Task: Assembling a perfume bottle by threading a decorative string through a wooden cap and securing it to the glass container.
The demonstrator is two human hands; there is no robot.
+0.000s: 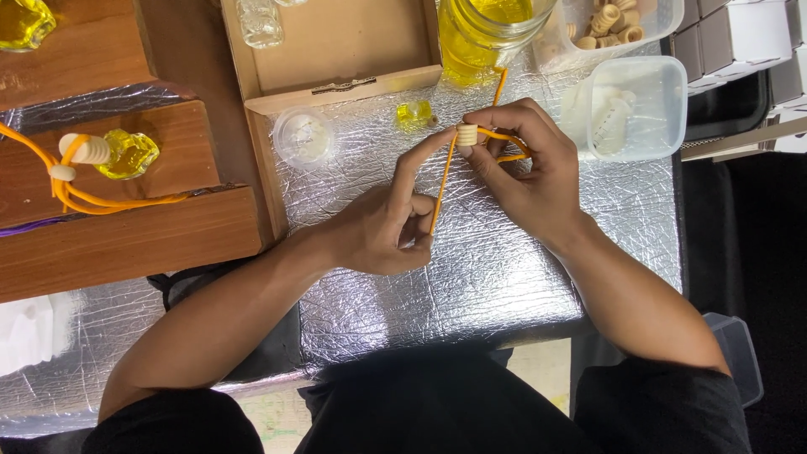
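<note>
At far left, a finished small yellow bottle (128, 153) with a cream cap is lying on a wooden block (126, 227), its orange loop trailing across the wood. Beside it, an open cardboard box (336, 50) is sitting at the back of the table (487, 277), which is covered in crinkled silver foil, with a round clear lid (304, 137) just in front of the box.

At centre, the person's left hand (388, 227) is closing narrowly on the lower run of an orange cord (443, 189), forefinger reaching up to touch a cream bead (467, 134). A tiny yellow bottle (414, 114) is lying apart, just behind the hands. The right hand (528, 168) is pinching the bead from above, the cord's loop bunching under its fingers.

To the right, a large jar of yellow liquid (479, 34) and two clear plastic tubs, one of beads (614, 25) and one of white parts (629, 108), are standing near.

The work appears to call for keeping the cord taut with the lower hand while the bead is being steadied, so both strands are passing cleanly through and not fraying or slipping out.
</note>
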